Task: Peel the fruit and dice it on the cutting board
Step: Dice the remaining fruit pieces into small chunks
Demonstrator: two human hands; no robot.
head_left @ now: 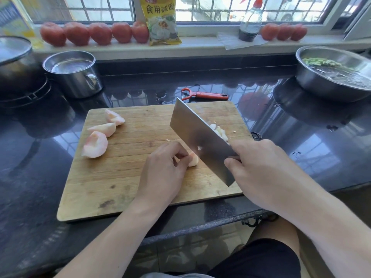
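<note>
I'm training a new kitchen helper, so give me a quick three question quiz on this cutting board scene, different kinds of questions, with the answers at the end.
1. True or false: the peeler lies on the cutting board.
2. How many large peeled fruit wedges wait at the board's left side?
3. Multiple choice: the right hand grips A) the peeler, B) the cleaver, C) the steel mug.

Key
1. False; it lies on the counter just beyond the board.
2. Three.
3. B; the left hand holds a fruit piece beside the blade.
</note>
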